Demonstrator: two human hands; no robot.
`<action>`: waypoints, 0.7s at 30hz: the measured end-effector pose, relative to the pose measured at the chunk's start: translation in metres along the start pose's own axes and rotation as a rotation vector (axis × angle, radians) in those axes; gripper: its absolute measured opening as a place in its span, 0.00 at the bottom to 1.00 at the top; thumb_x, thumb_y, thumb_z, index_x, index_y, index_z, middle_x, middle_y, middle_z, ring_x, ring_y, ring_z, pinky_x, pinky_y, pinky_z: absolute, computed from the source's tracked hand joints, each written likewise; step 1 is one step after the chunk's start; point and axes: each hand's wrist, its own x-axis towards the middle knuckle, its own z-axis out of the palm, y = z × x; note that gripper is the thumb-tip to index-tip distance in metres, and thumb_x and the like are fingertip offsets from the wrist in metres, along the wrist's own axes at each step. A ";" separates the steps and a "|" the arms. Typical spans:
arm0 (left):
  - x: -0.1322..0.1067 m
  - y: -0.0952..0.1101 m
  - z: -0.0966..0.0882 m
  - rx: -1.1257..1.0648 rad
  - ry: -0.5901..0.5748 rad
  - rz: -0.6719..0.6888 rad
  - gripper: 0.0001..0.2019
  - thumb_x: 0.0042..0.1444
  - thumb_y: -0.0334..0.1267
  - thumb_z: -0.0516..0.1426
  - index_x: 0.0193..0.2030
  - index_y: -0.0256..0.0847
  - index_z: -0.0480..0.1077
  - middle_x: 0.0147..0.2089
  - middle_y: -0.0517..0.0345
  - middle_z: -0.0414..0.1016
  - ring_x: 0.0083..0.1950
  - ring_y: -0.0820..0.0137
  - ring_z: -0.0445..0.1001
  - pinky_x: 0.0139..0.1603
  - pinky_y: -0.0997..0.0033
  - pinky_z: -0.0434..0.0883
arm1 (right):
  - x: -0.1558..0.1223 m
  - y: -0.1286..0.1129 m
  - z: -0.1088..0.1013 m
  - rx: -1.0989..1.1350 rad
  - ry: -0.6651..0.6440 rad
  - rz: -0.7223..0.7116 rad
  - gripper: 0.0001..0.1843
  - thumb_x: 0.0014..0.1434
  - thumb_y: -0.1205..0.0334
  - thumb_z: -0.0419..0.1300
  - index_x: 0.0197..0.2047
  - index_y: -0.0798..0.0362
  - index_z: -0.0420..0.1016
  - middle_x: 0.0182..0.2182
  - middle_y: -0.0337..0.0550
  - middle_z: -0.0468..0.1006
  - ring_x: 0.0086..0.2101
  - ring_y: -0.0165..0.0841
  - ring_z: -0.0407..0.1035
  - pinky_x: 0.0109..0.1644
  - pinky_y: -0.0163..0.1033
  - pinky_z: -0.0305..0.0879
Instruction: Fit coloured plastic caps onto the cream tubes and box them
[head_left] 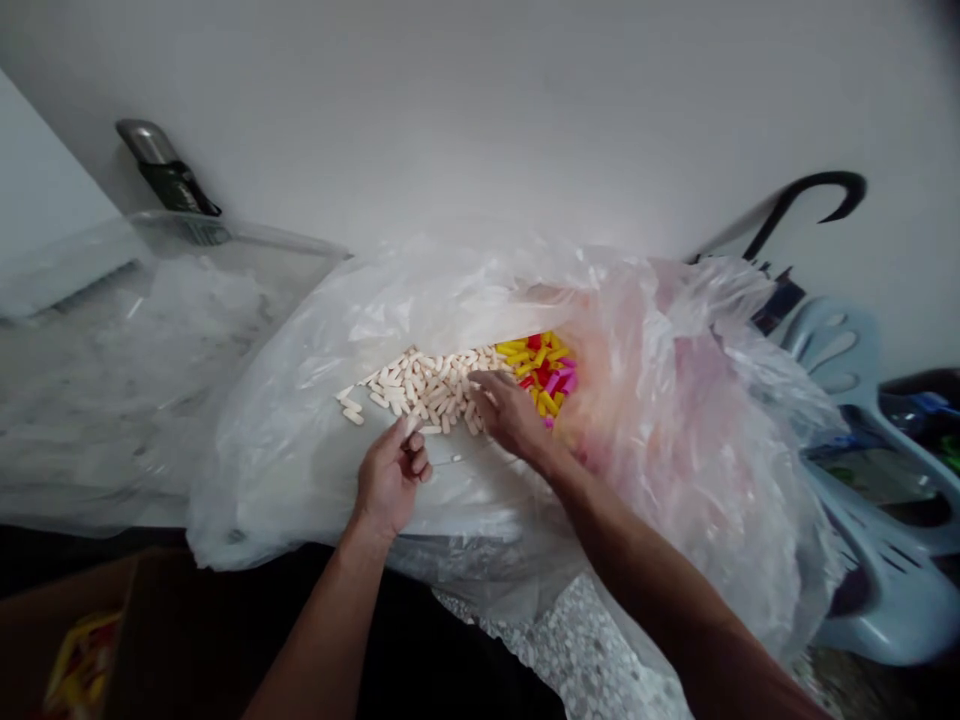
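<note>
Your left hand (pixel 390 480) is closed in a pinch on a cream pellet (pixel 410 425), held between thumb and fingertip; keep the pinch tight so it doesn't slip. Your right hand (pixel 510 415) is open, fingers spread over the cream pellets (pixel 424 385) heaped in the clear plastic bag (pixel 300 470). Yellow, red and pink pellets (pixel 544 370) lie just beside them, further in. Clear plastic tub (pixel 240 235) upper left, blue chair (pixel 862 590) right.

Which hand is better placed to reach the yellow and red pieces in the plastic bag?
Probably the right: the right hand rests on the cream oblong pieces, right beside the yellow and red pieces. The left hand sits farther off, at the pile's near edge.
</note>
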 end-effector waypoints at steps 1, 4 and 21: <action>0.000 0.000 0.000 0.004 0.000 -0.005 0.26 0.43 0.50 0.74 0.39 0.36 0.71 0.27 0.69 0.62 0.22 0.81 0.57 0.20 0.78 0.59 | 0.004 0.009 -0.012 -0.112 -0.021 0.002 0.17 0.72 0.65 0.54 0.58 0.54 0.77 0.56 0.54 0.78 0.55 0.41 0.73 0.60 0.44 0.68; 0.000 -0.001 0.000 0.015 0.000 -0.005 0.26 0.43 0.50 0.74 0.40 0.35 0.72 0.27 0.69 0.63 0.22 0.81 0.58 0.20 0.77 0.60 | 0.018 0.039 -0.044 -0.424 -0.186 0.008 0.18 0.68 0.72 0.55 0.56 0.56 0.80 0.53 0.56 0.79 0.55 0.44 0.72 0.58 0.44 0.67; -0.002 -0.004 -0.005 0.064 -0.131 -0.007 0.21 0.47 0.48 0.73 0.36 0.39 0.70 0.29 0.65 0.68 0.23 0.79 0.62 0.22 0.74 0.62 | 0.001 -0.021 -0.013 0.848 -0.133 0.038 0.18 0.64 0.50 0.68 0.53 0.48 0.72 0.39 0.40 0.80 0.39 0.33 0.75 0.46 0.40 0.73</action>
